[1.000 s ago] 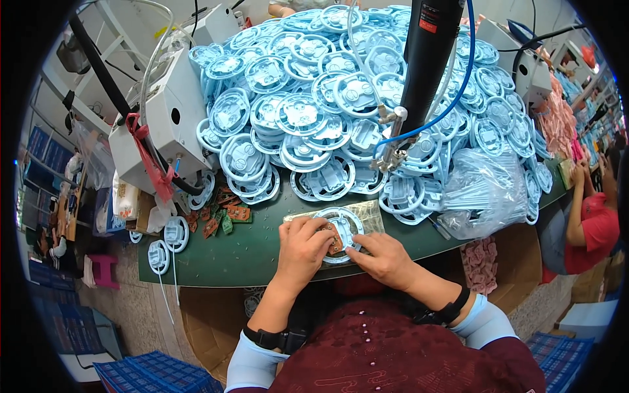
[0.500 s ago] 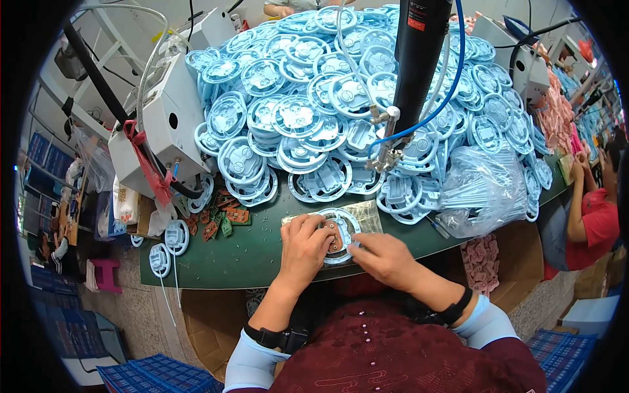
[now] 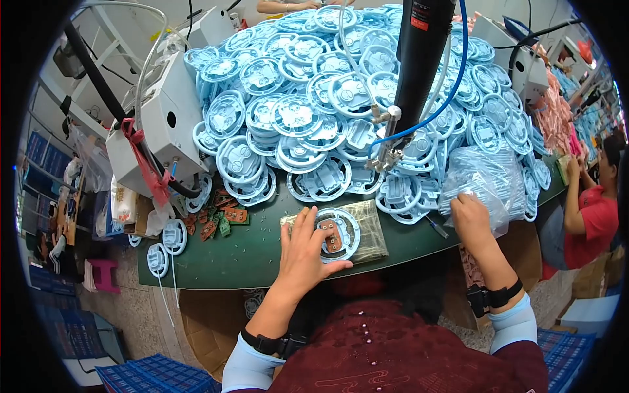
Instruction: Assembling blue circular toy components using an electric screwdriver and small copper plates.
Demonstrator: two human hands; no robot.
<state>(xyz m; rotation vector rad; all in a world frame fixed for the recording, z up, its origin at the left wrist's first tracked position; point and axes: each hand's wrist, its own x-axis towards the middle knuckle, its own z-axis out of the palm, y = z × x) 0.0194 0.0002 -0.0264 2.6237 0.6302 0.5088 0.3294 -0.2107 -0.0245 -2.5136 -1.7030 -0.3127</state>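
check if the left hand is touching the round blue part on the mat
Touching: the head view shows the left hand lying flat on the round blue part, fingers pressing its rim.

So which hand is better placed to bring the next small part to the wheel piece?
Probably the right hand: it is already at the clear plastic bag right of the work. The left hand lies flat on the light blue wheel piece, pinning it on the mat.
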